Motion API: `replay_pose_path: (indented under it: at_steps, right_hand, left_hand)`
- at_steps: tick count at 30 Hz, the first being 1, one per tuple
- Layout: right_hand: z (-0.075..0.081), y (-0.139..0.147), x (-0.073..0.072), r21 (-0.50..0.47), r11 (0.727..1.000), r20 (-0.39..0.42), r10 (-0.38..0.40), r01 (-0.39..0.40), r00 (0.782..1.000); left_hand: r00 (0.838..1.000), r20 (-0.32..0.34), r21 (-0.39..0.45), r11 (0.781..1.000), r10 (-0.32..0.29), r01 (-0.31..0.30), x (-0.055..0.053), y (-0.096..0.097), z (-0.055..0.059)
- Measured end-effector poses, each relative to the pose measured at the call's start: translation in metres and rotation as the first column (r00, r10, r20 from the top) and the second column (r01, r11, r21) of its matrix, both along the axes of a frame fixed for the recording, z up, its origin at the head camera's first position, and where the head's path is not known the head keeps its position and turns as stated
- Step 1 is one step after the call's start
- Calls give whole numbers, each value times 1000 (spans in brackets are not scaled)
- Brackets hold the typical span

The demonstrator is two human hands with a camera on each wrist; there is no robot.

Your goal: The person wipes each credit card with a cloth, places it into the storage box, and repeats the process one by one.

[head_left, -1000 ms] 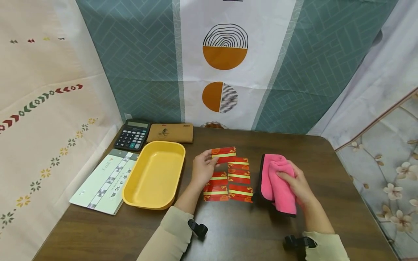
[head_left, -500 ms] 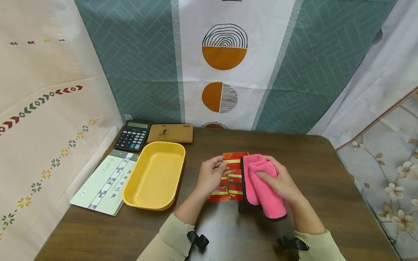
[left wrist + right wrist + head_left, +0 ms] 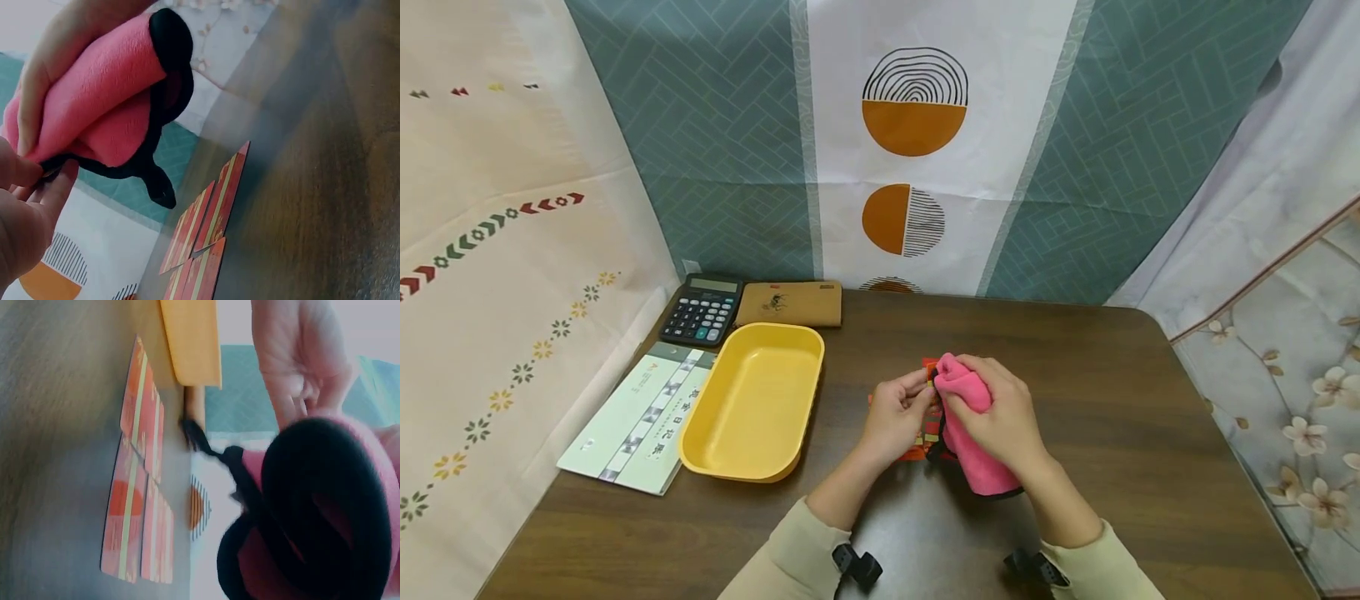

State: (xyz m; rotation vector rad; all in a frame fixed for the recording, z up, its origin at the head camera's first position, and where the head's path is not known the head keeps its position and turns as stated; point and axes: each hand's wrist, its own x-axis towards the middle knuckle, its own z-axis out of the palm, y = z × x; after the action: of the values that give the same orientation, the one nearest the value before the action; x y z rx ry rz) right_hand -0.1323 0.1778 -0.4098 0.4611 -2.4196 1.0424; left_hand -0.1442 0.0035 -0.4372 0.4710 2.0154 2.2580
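Note:
My left hand has its thumb and fingertips pinched together at the cloth's black edge. A red card with a pale yellow stripe, in its grip in the earlier frames, is now hidden by the fingers and cloth. My right hand grips a folded pink towel with black trim, fingers curled over its upper end, close against the left fingertips. Below both hands, several similar red cards lie flat in two columns on the brown table, partly covered in the head view. The right wrist view shows the towel's rolled black-edged end.
Left of the hands stands a yellow tray. Beyond it lie a black calculator and a tan wallet-like case. A pale green booklet sits at the table's left edge. Patterned curtains hang behind.
My right hand has moved left with the towel until it meets the left hand. The left hand has shifted right and slightly down with its card, which the towel and fingers now cover.

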Motion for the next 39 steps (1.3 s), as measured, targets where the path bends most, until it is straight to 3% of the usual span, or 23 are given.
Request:
replay_pose_path:
  at_steps: [3, 7, 11, 14, 22, 27, 34, 39]
  right_hand:
    - [2, -7, 2, 30, 1000, -20, -5, 5, 1000]
    - [1, -3, 2, 66, 993, -43, -90, 93, 995]
    - [0, 6, 2, 71, 979, -37, -190, 192, 981]
    - [-1, 9, 2, 83, 973, -22, -215, 216, 976]
    - [1, -6, 5, 95, 987, -31, -130, 132, 991]
    - [1, -11, 7, 113, 992, -36, -54, 57, 998]
    - [0, -5, 7, 110, 987, -33, -113, 116, 993]
    - [2, -11, 6, 105, 991, -44, -74, 78, 996]
  left_hand:
    - [999, -51, -33, 999, -17, 16, 1, 1, 0]
    - [999, -46, -68, 998, 6, -9, 1, -3, 0]
    - [1000, -13, -3, 1000, -1, 1, -1, -10, -1]
    - [1000, 5, 40, 999, -10, 9, -3, -13, -2]
    - [998, -16, 39, 997, -67, 67, -2, -10, -4]
    - [1000, -17, 12, 1000, -21, 22, -1, -11, -4]
    - [1000, -13, 23, 1000, 17, -16, 0, -13, -2]
    - [1000, -6, 13, 1000, -5, 5, 0, -12, -1]
